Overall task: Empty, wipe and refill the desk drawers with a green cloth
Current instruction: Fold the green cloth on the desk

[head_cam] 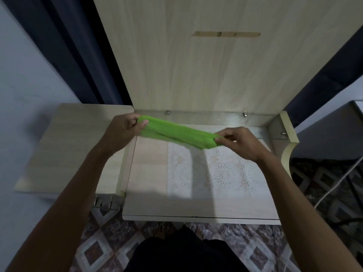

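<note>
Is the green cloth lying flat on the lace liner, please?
No, the green cloth is held stretched between the left hand and right hand, above the lace liner.

Green cloth [176, 132], folded into a long band, held stretched above open drawer [149, 173]

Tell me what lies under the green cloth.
The green cloth, stretched between left hand and right hand, hangs over the drawer floor and its lace-patterned liner; the strip directly beneath is hidden.
</note>
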